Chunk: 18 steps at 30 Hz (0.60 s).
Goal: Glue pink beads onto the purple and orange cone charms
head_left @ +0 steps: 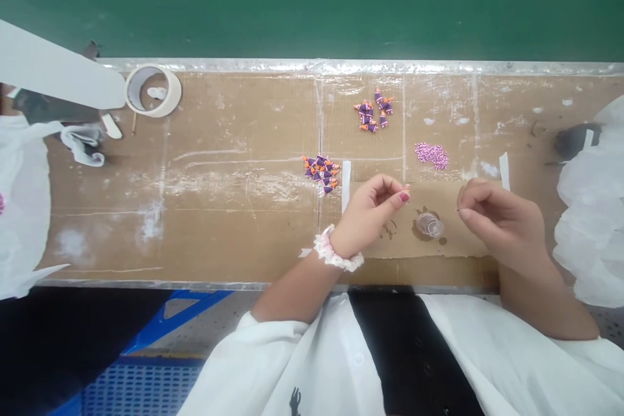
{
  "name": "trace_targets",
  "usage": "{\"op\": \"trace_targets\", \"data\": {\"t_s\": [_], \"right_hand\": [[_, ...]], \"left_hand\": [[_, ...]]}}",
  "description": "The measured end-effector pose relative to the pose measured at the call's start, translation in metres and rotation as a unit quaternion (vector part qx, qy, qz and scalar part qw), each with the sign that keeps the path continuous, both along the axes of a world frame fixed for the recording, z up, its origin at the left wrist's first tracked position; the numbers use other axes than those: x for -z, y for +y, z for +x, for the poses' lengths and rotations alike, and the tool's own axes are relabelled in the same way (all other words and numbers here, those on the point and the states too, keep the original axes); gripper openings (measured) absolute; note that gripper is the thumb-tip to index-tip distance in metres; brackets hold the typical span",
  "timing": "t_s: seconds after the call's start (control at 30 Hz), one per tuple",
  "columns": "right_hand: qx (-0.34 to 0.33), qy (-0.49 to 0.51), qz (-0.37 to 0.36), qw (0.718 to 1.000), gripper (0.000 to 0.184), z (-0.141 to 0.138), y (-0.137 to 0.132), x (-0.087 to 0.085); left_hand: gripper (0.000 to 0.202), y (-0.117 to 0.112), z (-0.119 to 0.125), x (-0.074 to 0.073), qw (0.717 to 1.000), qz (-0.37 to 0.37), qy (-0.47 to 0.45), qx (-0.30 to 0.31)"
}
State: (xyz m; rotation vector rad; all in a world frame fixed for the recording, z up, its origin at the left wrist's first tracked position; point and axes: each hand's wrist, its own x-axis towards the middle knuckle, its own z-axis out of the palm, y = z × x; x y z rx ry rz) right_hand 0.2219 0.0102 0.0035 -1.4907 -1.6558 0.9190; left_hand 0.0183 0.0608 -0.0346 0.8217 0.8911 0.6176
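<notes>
From the head camera, a worktop (234, 208) of brown cardboard, scuffed and streaked white, lay under both hands. The left hand (370, 214), a frilly white scrunchie (336, 252) at its wrist, was curled closed, thumb and forefinger pinched on a tiny pinkish piece (407, 188) beside a red-painted nail. The right hand (497, 218) was likewise closed, fingertips pressed together at a fine point; what they held was too small to tell. Between the hands, touching neither, a clear round cup (429, 225) of thin plastic sat on the cardboard.

Just beyond the hands lay a loose heap of small pink beads (431, 155) and two clusters of purple-and-orange cone-shaped charms, the nearer cluster (322, 172) left of the left hand, the farther cluster (374, 110) near the metal-edged back rim. A roll of pale tape (153, 91) lay well apart at the left, and crinkled white plastic bags (592, 208) bulged at the right.
</notes>
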Motion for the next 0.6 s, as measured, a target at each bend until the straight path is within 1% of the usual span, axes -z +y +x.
{"op": "trace_targets", "data": {"t_s": [0.07, 0.13, 0.2, 0.23, 0.3, 0.37, 0.47, 0.5, 0.6], "right_hand": [[0.023, 0.04, -0.038, 0.998, 0.013, -0.001, 0.001, 0.001], [0.039, 0.071, -0.072, 0.994, 0.014, -0.001, 0.002, 0.002], [0.048, 0.092, -0.097, 0.99, 0.016, -0.002, 0.003, 0.003], [0.049, 0.098, -0.104, 0.989, 0.017, -0.002, 0.003, 0.003], [0.047, 0.094, -0.104, 0.989, 0.017, -0.003, 0.002, 0.003], [0.051, 0.064, -0.082, 0.993, 0.015, -0.006, 0.0, 0.004], [0.056, -0.004, -0.01, 0.998, 0.015, -0.009, -0.004, 0.006], [0.048, -0.026, 0.018, 0.998, 0.016, -0.011, -0.006, 0.007], [-0.005, -0.072, 0.084, 0.994, 0.016, -0.014, -0.007, 0.009]], "left_hand": [[0.037, -0.006, 0.007, 0.002, 0.995, -0.083, -0.048, -0.022], [0.046, -0.01, 0.012, 0.003, 0.986, -0.135, -0.08, -0.055], [0.053, -0.012, 0.015, 0.003, 0.981, -0.149, -0.104, -0.069], [0.052, -0.012, 0.015, 0.003, 0.98, -0.151, -0.115, -0.066], [0.044, -0.013, 0.016, 0.002, 0.978, -0.153, -0.134, -0.046], [0.035, -0.013, 0.016, 0.002, 0.976, -0.158, -0.145, -0.03], [0.032, -0.015, 0.017, 0.003, 0.973, -0.17, -0.156, -0.02], [0.032, -0.016, 0.017, 0.003, 0.972, -0.173, -0.16, -0.019], [0.03, -0.018, 0.018, 0.006, 0.97, -0.172, -0.169, -0.008]]}}
